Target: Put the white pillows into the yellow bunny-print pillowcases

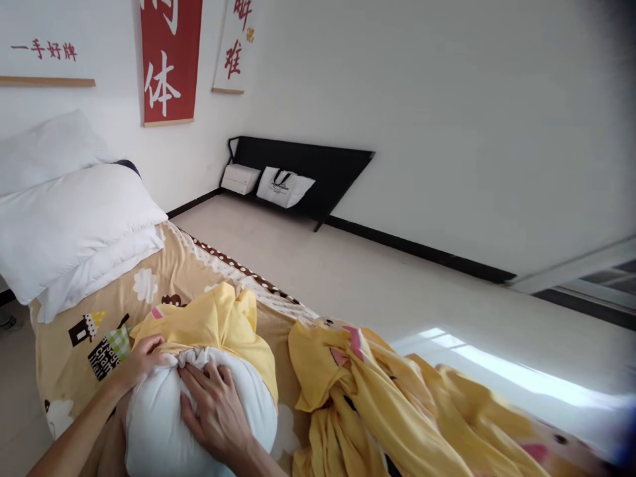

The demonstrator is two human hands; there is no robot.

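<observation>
A white pillow (163,430) lies in front of me on the bed, its far part covered by a yellow pillowcase (213,318). My left hand (142,363) is closed on the rim of the pillowcase at the left of the opening. On top of the pillow rests my right hand (216,404), fingers stretched forward and thumb apart. Its fingertips press into the bunched white cloth beside the case's rim. How much of the pillow is inside the case is hidden.
Crumpled yellow bedding (377,397) with printed faces lies to the right. White pillows (84,218) are stacked at the bed's head, on a patterned tan sheet (173,265). Beyond the floor, a black rack (308,159) holds a white box (239,179) and a white bag (283,187).
</observation>
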